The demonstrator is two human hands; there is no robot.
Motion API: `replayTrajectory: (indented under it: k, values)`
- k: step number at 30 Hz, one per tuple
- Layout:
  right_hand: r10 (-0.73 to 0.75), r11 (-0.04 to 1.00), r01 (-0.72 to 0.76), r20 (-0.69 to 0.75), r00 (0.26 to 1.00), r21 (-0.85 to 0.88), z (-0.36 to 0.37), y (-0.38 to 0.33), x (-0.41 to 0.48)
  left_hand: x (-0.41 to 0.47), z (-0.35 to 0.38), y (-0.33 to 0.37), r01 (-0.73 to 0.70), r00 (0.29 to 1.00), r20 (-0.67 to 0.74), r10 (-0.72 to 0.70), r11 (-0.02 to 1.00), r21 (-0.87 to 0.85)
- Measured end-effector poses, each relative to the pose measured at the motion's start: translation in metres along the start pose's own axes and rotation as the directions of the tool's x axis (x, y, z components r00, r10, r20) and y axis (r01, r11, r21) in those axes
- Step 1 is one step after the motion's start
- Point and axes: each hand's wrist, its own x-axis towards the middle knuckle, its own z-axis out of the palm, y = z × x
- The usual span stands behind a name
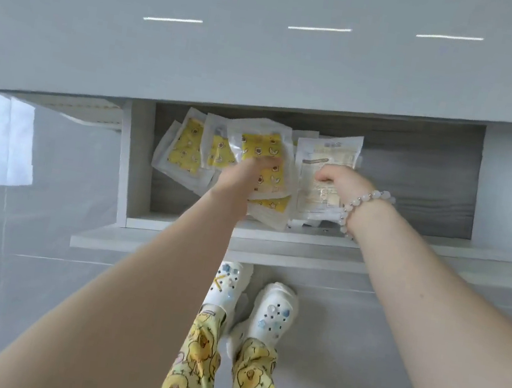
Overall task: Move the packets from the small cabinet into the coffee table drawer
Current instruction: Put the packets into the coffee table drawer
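Note:
The coffee table drawer [494, 194] stands pulled out below the grey tabletop, its dark wood-grain floor showing on the right. Several clear packets lie in its left half, most with yellow duck prints [185, 147]. My left hand [251, 173] reaches into the drawer and grips a yellow printed packet [260, 145] near the top of the pile. My right hand [335, 180], with a bead bracelet on its wrist, holds a pale beige packet [325, 160] just right of the yellow ones. The small cabinet is out of view.
The glossy grey tabletop [268, 47] overhangs the drawer's back. The drawer front [158, 246] juts toward my feet in white clogs [274, 311] on the grey tiled floor. A bright window reflection lies on the floor at the left.

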Motion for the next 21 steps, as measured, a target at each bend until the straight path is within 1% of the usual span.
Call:
replayTrajectory:
  k: [3, 5, 7, 10, 13, 16, 19, 21]
  values:
    - [0.005, 1.0, -0.004, -0.004, 1.0, 0.014, 0.015, -0.006, 0.026, 0.029, 0.001, 0.005, -0.014, 0.999, -0.05, 0.013, 1.0, -0.003]
    - [-0.035, 0.999, 0.035, -0.004, 0.999, -0.014, 0.025, -0.008, 0.04, 0.039, 0.002, 0.008, -0.003, 0.998, -0.064, 0.004, 1.0, 0.007]
    - [-0.086, 0.996, 0.084, -0.05, 0.995, -0.038, 0.03, -0.007, 0.052, 0.048, 0.005, 0.009, -0.014, 0.996, -0.086, 0.017, 0.999, 0.031]
    - [-0.082, 0.997, 0.082, -0.155, 0.985, -0.002, 0.031, -0.002, 0.061, 0.06, 0.007, 0.009, -0.071, 0.992, -0.099, 0.074, 0.997, 0.035]
    - [-0.102, 0.995, 0.103, -0.158, 0.982, -0.006, 0.033, 0.001, 0.065, 0.064, 0.008, 0.009, -0.118, 0.988, -0.098, 0.121, 0.992, 0.037]
    - [-0.198, 0.978, 0.178, -0.205, 0.959, -0.112, 0.032, -0.004, 0.064, 0.068, 0.005, 0.01, -0.127, 0.979, -0.148, 0.142, 0.986, 0.109]
    - [-0.333, 0.91, 0.227, -0.287, 0.898, -0.347, 0.029, -0.009, 0.06, 0.073, 0.0, 0.01, -0.139, 0.959, -0.21, 0.189, 0.962, 0.234]
    - [-0.389, 0.866, 0.217, -0.334, 0.859, -0.45, 0.029, -0.009, 0.059, 0.076, -0.002, 0.009, -0.14, 0.944, -0.25, 0.216, 0.947, 0.29]
